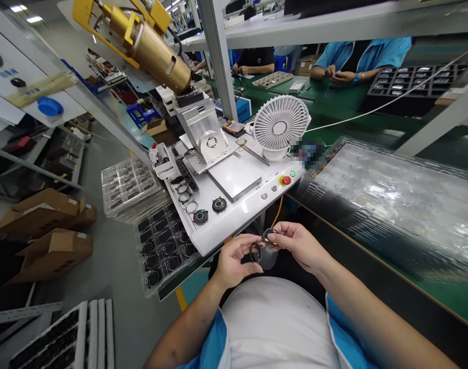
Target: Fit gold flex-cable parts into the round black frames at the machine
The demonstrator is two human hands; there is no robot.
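My left hand is closed on a dark watch case ring, held by its edge between thumb and fingers. Just right of it, my right hand pinches a round dark watch part with a shiny rim. The two pieces are close together in front of my belly; whether they touch I cannot tell. Beyond my hands, two round black watch bodies with green marks lie on the white machine base. Several thin watch rings lie behind them.
A clear tray of round dark parts stands left, near stacked trays. A white fan, a red button and a gold-coloured machine head are ahead. Stacked plastic trays fill the right bench. Co-workers sit across.
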